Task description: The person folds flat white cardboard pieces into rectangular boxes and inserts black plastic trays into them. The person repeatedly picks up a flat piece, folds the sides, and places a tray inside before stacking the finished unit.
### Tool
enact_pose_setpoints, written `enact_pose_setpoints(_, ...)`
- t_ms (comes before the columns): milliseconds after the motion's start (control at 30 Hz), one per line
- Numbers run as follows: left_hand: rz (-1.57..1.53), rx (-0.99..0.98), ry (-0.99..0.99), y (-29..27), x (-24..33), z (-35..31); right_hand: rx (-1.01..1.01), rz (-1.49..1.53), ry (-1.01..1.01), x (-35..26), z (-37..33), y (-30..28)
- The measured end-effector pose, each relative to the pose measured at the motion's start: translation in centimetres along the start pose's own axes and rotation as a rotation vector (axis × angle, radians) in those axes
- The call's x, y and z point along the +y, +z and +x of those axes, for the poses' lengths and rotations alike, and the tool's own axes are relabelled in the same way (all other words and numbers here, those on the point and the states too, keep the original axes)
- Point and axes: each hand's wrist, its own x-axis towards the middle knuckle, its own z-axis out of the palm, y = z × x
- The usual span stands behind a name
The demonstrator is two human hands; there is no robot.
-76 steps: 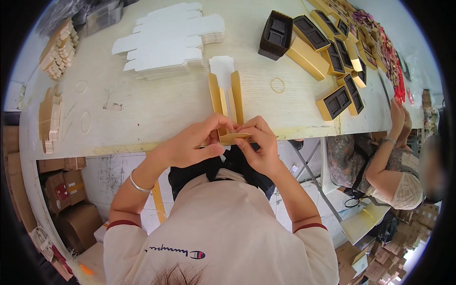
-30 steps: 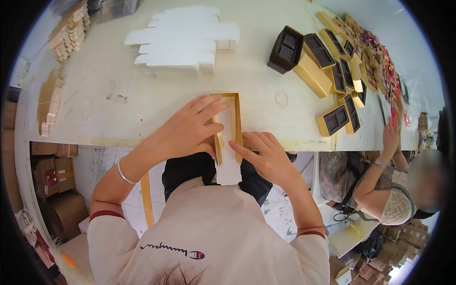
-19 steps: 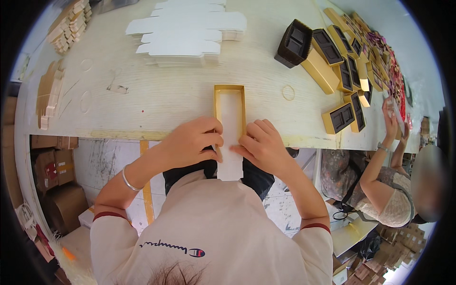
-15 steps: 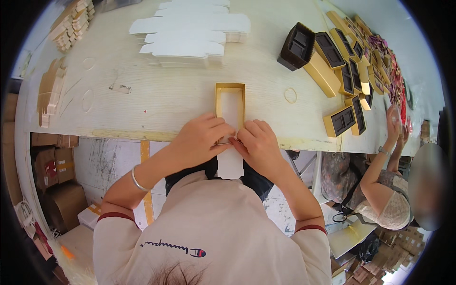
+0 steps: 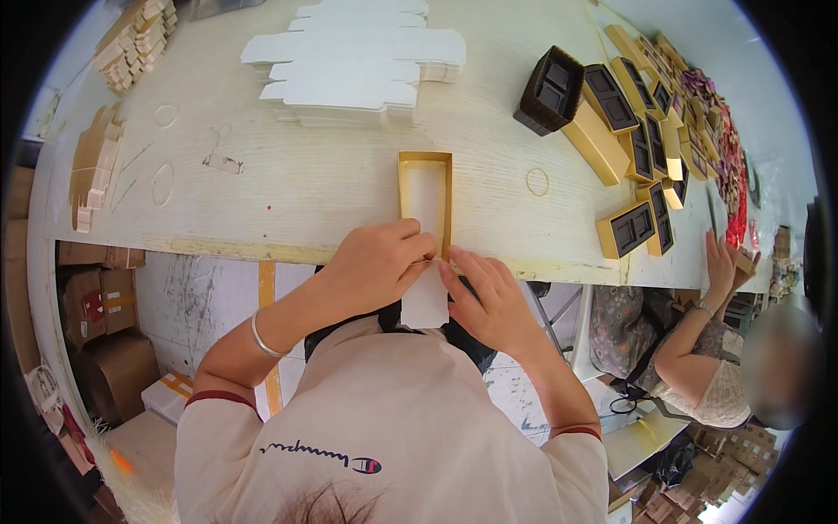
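Note:
A shallow gold cardboard box (image 5: 449, 194) with a white inside lies open-topped on the table, its near end at the front edge. A white flap (image 5: 424, 301) hangs from that end over my lap. My left hand (image 5: 381, 260) is closed on the near left of the box, fingers curled and thumb pressed in at the end. At the near right corner my right hand (image 5: 491, 295) holds the box between thumb and index finger, its fingers straighter. My fingers partly hide the near end of the box.
A stack of flat white box blanks (image 5: 349, 65) lies ahead. To the right are a dark plastic tray stack (image 5: 550, 90), several gold boxes with dark inserts (image 5: 627, 229), and a rubber band (image 5: 537, 182). Gold blanks (image 5: 94, 166) stand left. A co-worker's hand (image 5: 721, 262) is far right.
My right hand's fingers have straightened and its thumb has shifted apart from my left hand. My left hand has moved slightly lower at the box's near end. The co-worker's hands moved a little nearer.

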Motion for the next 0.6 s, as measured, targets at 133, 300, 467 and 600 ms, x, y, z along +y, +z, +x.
enact_pose_setpoints(133, -0.392, -0.237, -0.18, -3.3, 1.1, 0.9, 0.136, 0.268, 0.038, 1.5, 0.2, 1.7)
enact_pose_setpoints(300, -0.375, -0.176, -0.086, -2.4, -0.3, 0.3, 0.202, 0.74, 0.439, 0.3, 2.3, 2.3)
enact_pose_setpoints(467, -0.544, 0.038, -0.075, -0.5, -1.1, 0.2, 0.269, 0.454, 0.368, -0.3, 2.3, 2.9)
enact_pose_setpoints(600, -0.193, 0.117, -0.065, -1.0, 0.2, 0.2, 0.143, 0.002, 0.181, -0.1, 2.5, 1.6)
